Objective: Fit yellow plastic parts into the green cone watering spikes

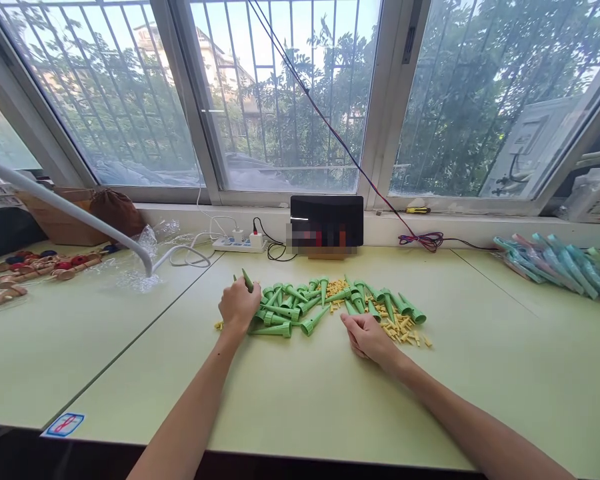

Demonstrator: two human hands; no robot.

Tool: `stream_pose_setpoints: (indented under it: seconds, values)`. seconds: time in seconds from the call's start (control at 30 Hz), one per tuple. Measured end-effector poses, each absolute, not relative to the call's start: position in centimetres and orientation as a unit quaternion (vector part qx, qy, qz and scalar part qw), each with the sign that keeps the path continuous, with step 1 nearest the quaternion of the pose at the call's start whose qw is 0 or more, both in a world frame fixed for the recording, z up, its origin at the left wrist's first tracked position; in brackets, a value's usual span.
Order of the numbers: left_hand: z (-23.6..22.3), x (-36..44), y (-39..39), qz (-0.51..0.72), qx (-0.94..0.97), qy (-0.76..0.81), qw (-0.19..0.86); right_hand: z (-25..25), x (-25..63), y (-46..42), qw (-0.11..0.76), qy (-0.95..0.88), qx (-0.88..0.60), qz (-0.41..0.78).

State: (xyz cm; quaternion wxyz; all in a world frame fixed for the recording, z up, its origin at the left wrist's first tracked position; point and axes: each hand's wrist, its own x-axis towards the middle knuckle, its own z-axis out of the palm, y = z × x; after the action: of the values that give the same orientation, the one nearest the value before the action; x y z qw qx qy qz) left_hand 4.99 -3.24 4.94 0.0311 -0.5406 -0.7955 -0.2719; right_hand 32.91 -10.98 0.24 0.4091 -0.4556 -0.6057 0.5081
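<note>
My left hand point(240, 307) is closed around green cone-shaped plastic spikes point(248, 280); two pointed tips stick up above the fist. Right beside it lies a pile of similar hollow spikes point(280, 311), each with a wide collar at one end. My right hand point(367, 333) is closed at the pile's near edge, thumb against the curled fingers; whatever it may hold is hidden. Small yellow plastic pegs point(403, 330) are scattered just right of that hand. More yellow pegs point(337, 290) lie among the spikes at the back.
A dark tablet point(327, 220) stands at the back, with a white power strip point(240, 241) to its left. A white lamp arm point(80, 213) crosses the left side near wooden toys point(65, 265). Blue-green plastic packets point(555, 263) lie at right. Cables point(423, 240) run along the sill.
</note>
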Motion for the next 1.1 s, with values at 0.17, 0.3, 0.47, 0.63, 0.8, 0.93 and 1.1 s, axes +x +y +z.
stream_pose_setpoints:
  seconds: [0.17,0.3,0.47,0.63,0.8,0.93,1.1]
  values:
    - [4.99,4.76,-3.26,-0.267,-0.543,-0.796,0.032,0.23,32.9,-11.07,0.404,-0.612,-0.454,0.506]
    - [5.0,4.68,-3.28,-0.256,-0.546,-0.797,0.031,0.1,32.86,-11.11,0.405,-0.612,-0.447,0.512]
    - [4.92,4.59,-3.18,-0.248,-0.543,-0.802,0.023,0.23,32.84,-11.15,0.399,-0.622,-0.448,0.503]
    - [4.82,4.42,-2.95,-0.235,-0.541,-0.808,0.019,0.39,32.89,-11.16,0.39,-0.631,-0.45,0.497]
    - [4.68,4.2,-2.78,-0.22,-0.542,-0.811,0.013,0.35,32.87,-11.11,0.389,-0.633,-0.448,0.497]
    - [4.59,4.14,-2.76,-0.222,-0.539,-0.812,0.022,0.24,32.87,-11.1,0.386,-0.636,-0.447,0.497]
    - [4.69,4.37,-2.92,-0.271,-0.535,-0.799,0.044,0.32,32.84,-11.13,0.382,-0.64,-0.449,0.493]
